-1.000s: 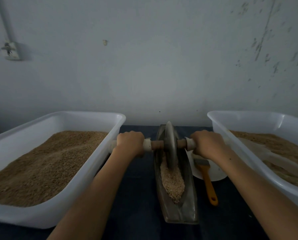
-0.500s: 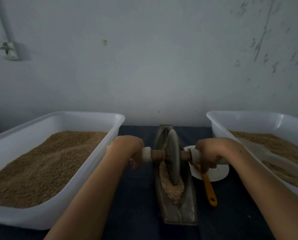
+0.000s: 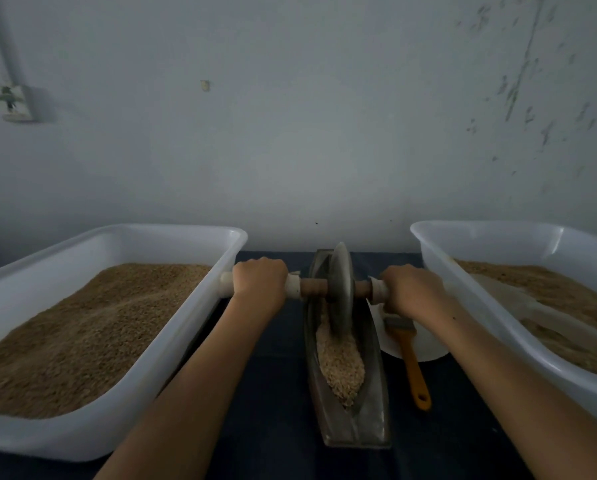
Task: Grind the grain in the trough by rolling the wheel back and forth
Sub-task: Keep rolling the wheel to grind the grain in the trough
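A narrow dark metal trough [image 3: 369,420] lies lengthwise in the middle of the table, with pale grain [image 3: 342,365] heaped in its near half. A grey metal wheel [image 3: 340,289] stands upright in the trough's far half, on a wooden axle with white handle ends. My left hand [image 3: 260,278] grips the left handle. My right hand [image 3: 411,289] grips the right handle. Both arms are stretched forward.
A white tub [image 3: 172,344] full of brown grain stands on the left. Another white tub [image 3: 463,299] with grain stands on the right. A white plate [image 3: 428,344] and an orange-handled brush [image 3: 413,368] lie just right of the trough. A wall is close behind.
The wheel rolled toward me half a second ago and has now rolled back to the trough's far half, with both hands following it.
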